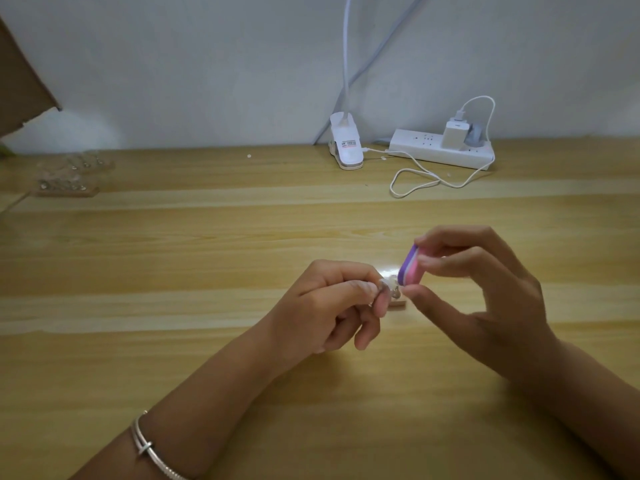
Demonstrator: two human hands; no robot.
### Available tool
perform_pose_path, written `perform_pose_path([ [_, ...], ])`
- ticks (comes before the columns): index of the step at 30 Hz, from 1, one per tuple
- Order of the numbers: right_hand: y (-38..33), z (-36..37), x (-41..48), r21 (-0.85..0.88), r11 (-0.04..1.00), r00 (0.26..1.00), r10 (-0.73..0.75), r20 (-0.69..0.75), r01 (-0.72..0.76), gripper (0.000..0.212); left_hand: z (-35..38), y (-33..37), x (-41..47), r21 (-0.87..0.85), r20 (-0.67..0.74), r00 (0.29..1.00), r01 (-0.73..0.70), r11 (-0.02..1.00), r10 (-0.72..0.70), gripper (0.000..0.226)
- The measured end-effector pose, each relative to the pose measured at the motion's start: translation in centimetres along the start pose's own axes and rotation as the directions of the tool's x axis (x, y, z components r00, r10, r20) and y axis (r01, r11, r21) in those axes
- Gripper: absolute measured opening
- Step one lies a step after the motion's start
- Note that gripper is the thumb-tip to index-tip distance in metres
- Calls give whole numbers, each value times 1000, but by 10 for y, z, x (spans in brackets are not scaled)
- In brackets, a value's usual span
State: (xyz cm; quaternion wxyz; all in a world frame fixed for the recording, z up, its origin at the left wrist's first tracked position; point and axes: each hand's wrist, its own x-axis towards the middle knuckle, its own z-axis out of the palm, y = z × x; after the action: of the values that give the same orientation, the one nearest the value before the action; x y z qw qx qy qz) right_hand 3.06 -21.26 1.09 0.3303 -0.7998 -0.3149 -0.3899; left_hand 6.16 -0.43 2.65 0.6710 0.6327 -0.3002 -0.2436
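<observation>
My left hand [332, 306] hovers over the wooden table [173, 341] and pinches a small clear object [388, 289] between thumb and forefinger. Its exact shape is too small to tell. My right hand [485, 292] holds a small purple, pink and white block [408, 265], like a nail buffer, between thumb and fingertips. The lower end of the block sits right next to the clear object. A small tan piece [398, 304] lies on the table just beneath the two hands.
A white clip lamp base [346, 147] stands at the back by the wall. Beside it lies a white power strip [440, 148] with a charger and a looping white cable [415, 183]. Clear packets on tan cards [65, 183] lie at the far left.
</observation>
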Motion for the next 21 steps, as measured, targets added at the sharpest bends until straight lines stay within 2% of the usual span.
perform_pose_path([
  [4,-8,8,-3,80,993,995,-93,30,90,23,2,-1,0,-7,29,1000,5,1000,-5,29],
  [9,12,-2,-1,-37,994,994,102,-28,-103,16,-4,0,3,12,-74,996,57,998,-56,29],
  [12,10,-3,1,-21,991,990,131,-56,-133,17,-6,-1,4,-16,-119,992,46,999,-48,27],
  [16,3,-2,2,9,995,993,99,-67,-98,19,-5,-1,3,8,-81,997,-10,1000,11,29],
  [21,-13,11,-1,128,989,996,-77,33,72,17,-2,-2,2,-15,38,998,47,999,-47,33],
])
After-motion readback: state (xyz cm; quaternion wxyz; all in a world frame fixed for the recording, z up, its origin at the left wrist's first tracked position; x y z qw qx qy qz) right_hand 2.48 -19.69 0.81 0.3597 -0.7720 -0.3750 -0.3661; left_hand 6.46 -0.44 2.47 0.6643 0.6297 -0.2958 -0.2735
